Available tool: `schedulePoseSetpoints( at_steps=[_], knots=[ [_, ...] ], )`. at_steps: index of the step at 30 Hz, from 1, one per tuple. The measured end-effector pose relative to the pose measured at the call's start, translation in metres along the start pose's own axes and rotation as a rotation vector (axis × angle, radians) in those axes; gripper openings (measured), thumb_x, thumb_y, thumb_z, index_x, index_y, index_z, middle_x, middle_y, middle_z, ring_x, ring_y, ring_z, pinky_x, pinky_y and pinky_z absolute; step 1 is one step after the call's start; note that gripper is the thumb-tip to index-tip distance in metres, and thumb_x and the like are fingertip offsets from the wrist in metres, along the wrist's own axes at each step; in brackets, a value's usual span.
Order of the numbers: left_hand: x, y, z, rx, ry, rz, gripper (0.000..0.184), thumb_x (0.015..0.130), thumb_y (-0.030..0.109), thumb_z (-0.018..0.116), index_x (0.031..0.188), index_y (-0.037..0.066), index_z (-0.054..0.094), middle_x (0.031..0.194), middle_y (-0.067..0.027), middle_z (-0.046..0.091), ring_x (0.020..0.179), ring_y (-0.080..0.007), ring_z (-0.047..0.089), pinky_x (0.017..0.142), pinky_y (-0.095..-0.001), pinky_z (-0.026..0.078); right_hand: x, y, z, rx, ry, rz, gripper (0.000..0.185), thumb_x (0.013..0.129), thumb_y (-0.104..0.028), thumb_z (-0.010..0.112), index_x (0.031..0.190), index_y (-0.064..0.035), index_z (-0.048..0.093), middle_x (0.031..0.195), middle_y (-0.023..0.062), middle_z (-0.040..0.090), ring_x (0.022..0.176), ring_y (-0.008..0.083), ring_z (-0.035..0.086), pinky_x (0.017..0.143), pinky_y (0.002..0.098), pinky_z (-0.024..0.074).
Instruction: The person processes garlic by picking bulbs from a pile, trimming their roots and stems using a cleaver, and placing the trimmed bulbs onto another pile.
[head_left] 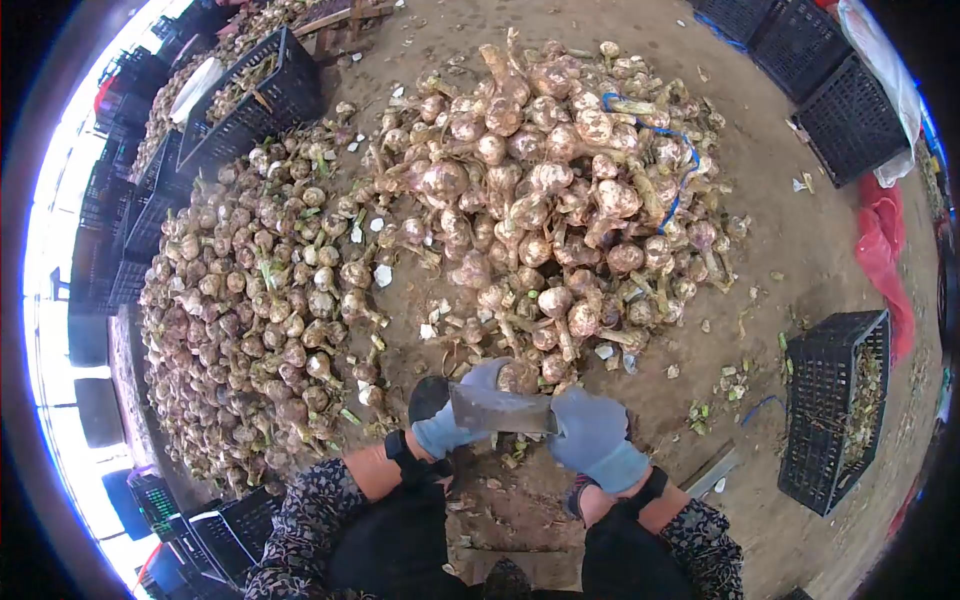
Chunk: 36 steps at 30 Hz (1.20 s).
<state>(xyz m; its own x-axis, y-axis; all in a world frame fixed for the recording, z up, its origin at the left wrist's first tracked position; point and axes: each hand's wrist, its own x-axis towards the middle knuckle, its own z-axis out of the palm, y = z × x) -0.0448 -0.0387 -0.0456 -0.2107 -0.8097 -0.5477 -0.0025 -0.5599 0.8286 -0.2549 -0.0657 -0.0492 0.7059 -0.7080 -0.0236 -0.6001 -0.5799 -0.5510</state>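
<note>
The brown floor [745,330] carried a big garlic heap [550,180]; left of that heap spread a second heap [240,300], pale peel [383,275] lay between, and right of the big heap stood a black crate [815,420] near red fabric [880,245]

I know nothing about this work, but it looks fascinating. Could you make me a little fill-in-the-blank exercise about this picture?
1. The left hand and the right hand are both ____, not bare.
2. A metal blade shows ____ the two hands.
3. The string lying on the garlic pile is coloured ____.
4. The crate at the lower right is coloured ____.

Missing words: gloved; between; blue; black.
</note>
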Motion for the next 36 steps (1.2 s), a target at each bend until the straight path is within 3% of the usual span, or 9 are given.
schedulePoseSetpoints(
  at_steps=[2, 5, 7, 14, 17, 19, 26, 29, 36],
  knots=[
    [0.000, -0.025, 0.000, 0.420, -0.007, 0.284, 0.063, 0.085, 0.030, 0.065, 0.133, 0.002, 0.035, 0.122, -0.0203, 0.055, 0.104, -0.0279, 0.060, 0.095, -0.0353, 0.046, 0.001, 0.004, 0.005, 0.078, -0.004, 0.019, 0.025, 0.063, -0.020, 0.067, 0.085, -0.0107, 0.059, 0.078, 0.0094, 0.058, 0.062, 0.0299, 0.061, 0.052, 0.0419, 0.0477],
    [0.001, -0.029, 0.009, -0.670, -0.043, -0.002, 0.066, 0.076, 0.033, 0.075, 0.126, 0.001, 0.045, 0.109, -0.0141, 0.063, 0.097, -0.0220, 0.063, 0.087, -0.0326, 0.049, 0.002, -0.003, -0.003, 0.149, -0.139, 0.091, 0.028, 0.062, -0.021, 0.068, 0.086, -0.0106, 0.059, 0.080, 0.0094, 0.060, 0.065, 0.0317, 0.062, 0.054, 0.0430, 0.0482],
    [0.004, -0.017, 0.006, 0.441, 0.158, 0.102, 0.064, 0.070, 0.028, 0.081, 0.119, -0.001, 0.051, 0.106, -0.0106, 0.065, 0.093, -0.0186, 0.064, 0.082, -0.0294, 0.050, 0.001, -0.003, -0.004, 0.114, -0.136, 0.077, 0.028, 0.062, -0.022, 0.068, 0.087, -0.0112, 0.059, 0.080, 0.0090, 0.060, 0.066, 0.0319, 0.062, 0.055, 0.0435, 0.0483],
    [-0.003, -0.008, 0.013, 0.552, 0.126, 0.273, 0.068, 0.070, 0.039, 0.079, 0.118, -0.001, 0.052, 0.091, -0.0115, 0.066, 0.086, -0.0168, 0.064, 0.073, -0.0302, 0.051, 0.001, 0.015, 0.003, 0.131, 0.005, 0.015, 0.023, 0.060, -0.019, 0.067, 0.080, -0.0104, 0.060, 0.078, 0.0117, 0.059, 0.066, 0.0348, 0.060, 0.055, 0.0432, 0.0477],
    [-0.012, 0.005, 0.026, -0.841, 0.158, -0.157, 0.063, 0.067, 0.030, 0.082, 0.115, 0.000, 0.053, 0.086, -0.0067, 0.065, 0.081, -0.0130, 0.062, 0.072, -0.0294, 0.050, -0.001, 0.034, 0.015, 0.010, -0.066, 0.131, 0.024, 0.065, -0.021, 0.066, 0.086, -0.0128, 0.063, 0.077, 0.0097, 0.059, 0.068, 0.0329, 0.062, 0.059, 0.0435, 0.0484],
    [-0.026, 0.019, 0.014, 0.321, 0.140, 0.277, 0.059, 0.065, 0.022, 0.082, 0.113, 0.002, 0.054, 0.085, -0.0040, 0.063, 0.079, -0.0108, 0.060, 0.072, -0.0280, 0.050, -0.020, 0.090, 0.037, -0.040, -0.018, 0.527, 0.018, 0.067, -0.019, 0.064, 0.082, -0.0101, 0.062, 0.071, 0.0108, 0.059, 0.065, 0.0336, 0.060, 0.058, 0.0430, 0.0481],
    [-0.005, 0.032, 0.005, 0.331, 0.104, 0.382, 0.043, 0.069, 0.012, 0.074, 0.107, 0.005, 0.055, 0.095, -0.0036, 0.062, 0.078, -0.0153, 0.061, 0.071, -0.0294, 0.050, -0.018, 0.068, -0.009, 0.253, 0.251, 0.582, 0.025, 0.068, -0.022, 0.065, 0.087, -0.0072, 0.062, 0.080, 0.0148, 0.063, 0.076, 0.0373, 0.062, 0.062, 0.0391, 0.0503],
    [0.002, 0.013, 0.011, 1.200, -0.087, 0.335, 0.039, 0.074, 0.023, 0.063, 0.112, 0.016, 0.056, 0.103, -0.0078, 0.059, 0.087, -0.0326, 0.061, 0.067, -0.0432, 0.051, 0.001, 0.033, -0.003, 0.184, 0.149, 0.290, 0.014, 0.067, -0.015, 0.064, 0.073, -0.0062, 0.056, 0.070, 0.0146, 0.056, 0.066, 0.0364, 0.057, 0.056, 0.0410, 0.0452],
    [-0.017, 0.006, 0.006, 1.383, -0.211, 0.477, 0.023, 0.071, 0.017, 0.059, 0.093, 0.013, 0.061, 0.095, -0.0067, 0.058, 0.086, -0.0298, 0.060, 0.064, -0.0434, 0.050, 0.015, 0.042, 0.005, 0.119, -0.342, 0.275, 0.023, 0.068, -0.026, 0.063, 0.082, -0.0080, 0.061, 0.081, 0.0154, 0.062, 0.078, 0.0363, 0.061, 0.066, 0.0434, 0.0485]
  ],
)
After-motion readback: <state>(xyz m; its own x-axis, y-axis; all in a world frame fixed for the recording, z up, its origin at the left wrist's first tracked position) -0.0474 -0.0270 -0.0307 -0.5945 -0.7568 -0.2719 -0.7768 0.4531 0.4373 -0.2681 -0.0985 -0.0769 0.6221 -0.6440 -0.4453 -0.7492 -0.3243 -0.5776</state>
